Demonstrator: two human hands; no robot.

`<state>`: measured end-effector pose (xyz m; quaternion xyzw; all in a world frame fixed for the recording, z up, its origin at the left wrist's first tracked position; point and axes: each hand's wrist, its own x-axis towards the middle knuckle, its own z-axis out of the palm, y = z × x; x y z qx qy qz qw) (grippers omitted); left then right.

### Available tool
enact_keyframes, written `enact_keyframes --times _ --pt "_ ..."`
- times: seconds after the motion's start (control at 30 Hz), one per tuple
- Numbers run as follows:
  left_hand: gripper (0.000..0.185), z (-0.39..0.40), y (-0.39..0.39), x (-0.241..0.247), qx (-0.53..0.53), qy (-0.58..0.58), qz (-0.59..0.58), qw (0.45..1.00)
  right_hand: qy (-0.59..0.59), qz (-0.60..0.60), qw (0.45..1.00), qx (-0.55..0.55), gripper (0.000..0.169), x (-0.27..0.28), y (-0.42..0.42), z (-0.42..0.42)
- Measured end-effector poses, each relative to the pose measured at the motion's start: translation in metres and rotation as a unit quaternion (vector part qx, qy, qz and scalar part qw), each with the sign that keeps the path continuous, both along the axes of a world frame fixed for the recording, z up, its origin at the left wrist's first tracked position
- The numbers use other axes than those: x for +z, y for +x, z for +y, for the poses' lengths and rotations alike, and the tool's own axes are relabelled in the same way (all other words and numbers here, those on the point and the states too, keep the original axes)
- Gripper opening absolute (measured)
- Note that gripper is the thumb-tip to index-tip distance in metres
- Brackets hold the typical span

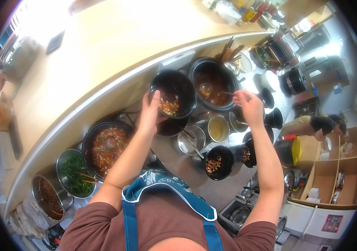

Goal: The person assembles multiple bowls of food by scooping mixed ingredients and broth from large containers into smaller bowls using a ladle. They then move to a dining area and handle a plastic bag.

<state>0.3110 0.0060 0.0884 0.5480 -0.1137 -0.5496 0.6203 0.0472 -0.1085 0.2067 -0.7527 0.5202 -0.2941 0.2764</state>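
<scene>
My left hand grips the rim of a black bowl, tilted toward me. Chopped red, orange and pale pieces lie inside it. My right hand holds the thin handle of a ladle, whose round bowl sits in brown broth. That broth fills a large dark pot just right of the black bowl. Below the held bowl is another dark vessel, partly hidden by it.
A big pot of chopped mix, a steel bowl of chopped greens and a pot of dark sauce stand at left. Two black bowls with chopped pieces sit at right. A person is farther right.
</scene>
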Motion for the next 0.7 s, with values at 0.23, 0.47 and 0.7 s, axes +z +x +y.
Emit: enact_keyframes --times 0.23,0.47,0.7 --pt "0.087 -0.002 0.000 0.000 -0.005 0.005 -0.004 1.000 -0.087 0.153 0.979 0.105 0.017 -0.028 -0.004 0.011" --pt "0.083 -0.002 0.000 -0.001 -0.004 0.012 -0.012 1.000 0.080 -0.073 0.994 -0.014 0.026 -0.010 -0.010 0.002" --pt "0.087 -0.004 -0.001 -0.001 -0.006 -0.016 0.022 1.000 0.071 -0.119 0.989 -0.044 0.024 -0.003 -0.015 -0.007"
